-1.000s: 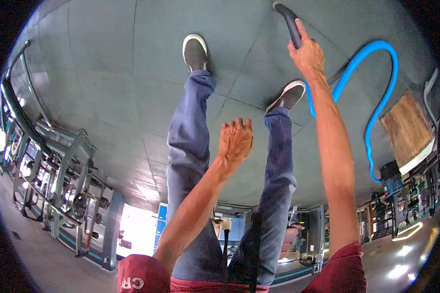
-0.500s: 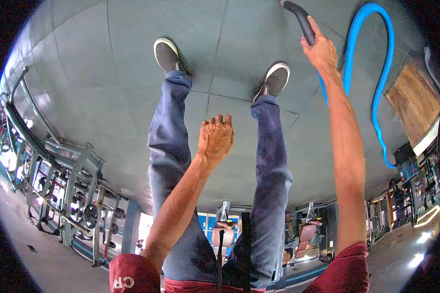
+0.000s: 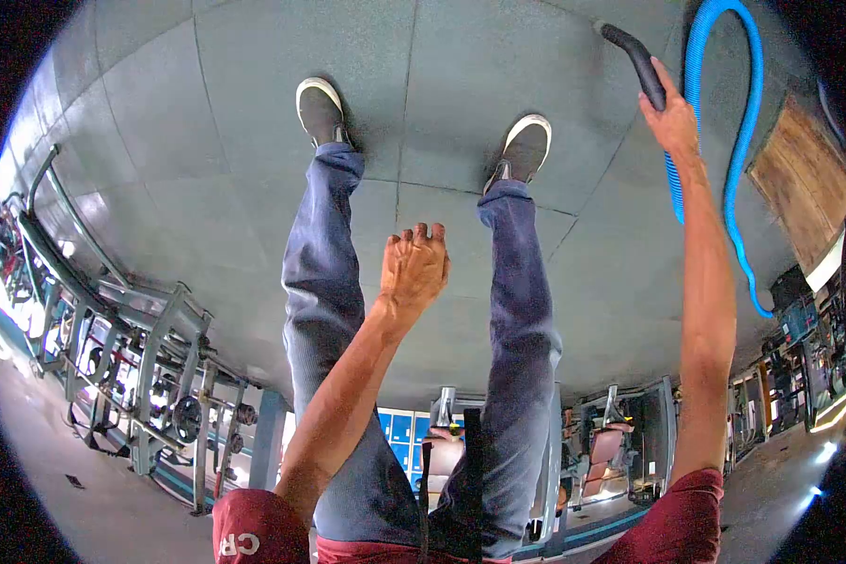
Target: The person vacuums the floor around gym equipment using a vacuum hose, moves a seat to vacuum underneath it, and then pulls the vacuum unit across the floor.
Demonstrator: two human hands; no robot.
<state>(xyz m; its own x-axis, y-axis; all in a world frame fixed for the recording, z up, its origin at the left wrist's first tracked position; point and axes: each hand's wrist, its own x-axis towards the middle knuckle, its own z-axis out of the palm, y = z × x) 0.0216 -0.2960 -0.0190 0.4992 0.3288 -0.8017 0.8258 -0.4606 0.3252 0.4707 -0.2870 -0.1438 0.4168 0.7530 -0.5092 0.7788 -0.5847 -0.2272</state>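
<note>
Wand (image 3: 637,58) in grip: a black, bent tube lies in the right hand (image 3: 675,124) of a person standing on a grey floor (image 3: 479,310), well forward of the feet and out to the right. Its long axis runs from the palm forward and leftward, curving to a paler tip; whether that tip touches the floor cannot be told. The right hand is closed on the near end, one finger laid along the tube, the arm nearly straight.

The left hand (image 3: 414,268) is the farther of the two, low between the legs, its back to the camera, fingers pressed together and curled under; the palm is hidden.

Blue hose (image 3: 749,122), ribbed and glossy, passes under the right forearm, arches ahead and trails back on the right, thinning toward dark equipment. Its join with the wand is hidden. Beside it lies a board (image 3: 799,179) of brown, streaked wood with a pale edge.

Dark shoes (image 3: 528,148) with smooth white rims stand apart on matte, seamed tiles, below creased blue trousers (image 3: 324,244). Metal racks (image 3: 155,376) with round plates (image 3: 187,418) line the left side; blue lockers (image 3: 400,429) and padded machines (image 3: 603,456) show behind.
</note>
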